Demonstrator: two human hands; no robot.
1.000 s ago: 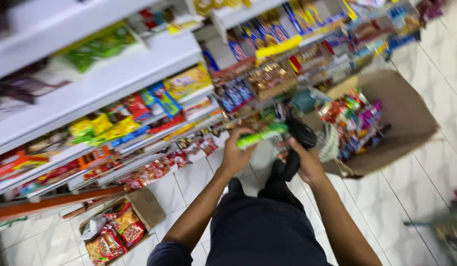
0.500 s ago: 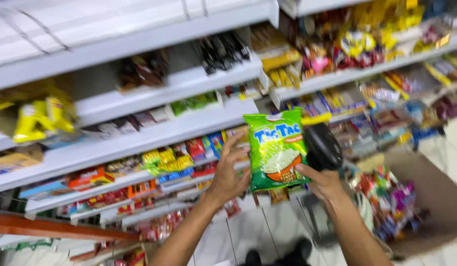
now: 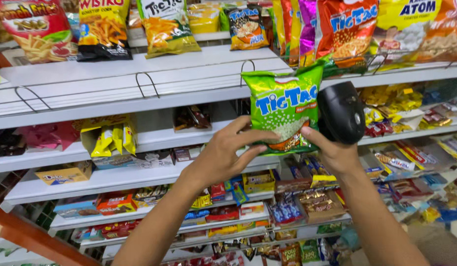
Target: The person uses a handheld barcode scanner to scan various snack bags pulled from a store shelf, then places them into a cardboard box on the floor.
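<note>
Both my hands hold up a green snack bag (image 3: 283, 106) in front of the white shelves. My left hand (image 3: 223, 155) grips its lower left corner with fingers spread over the front. My right hand (image 3: 329, 150) pinches its lower right edge and also carries a black handheld scanner (image 3: 341, 118), which sits beside the bag on the right. The bag is upright and level with the upper white shelf (image 3: 139, 86).
Snack bags in red, yellow, green and purple hang in a row above the top shelf (image 3: 164, 29). Lower shelves (image 3: 115, 180) hold small boxes, bars and sweets. A wire divider (image 3: 147, 83) stands on the bare white shelf. An orange rail (image 3: 26, 236) crosses the lower left.
My hands have lifted the green bag from near the floor up to the upper shelves. The view has tilted upward with it, and the floor and cardboard box have left the frame.
</note>
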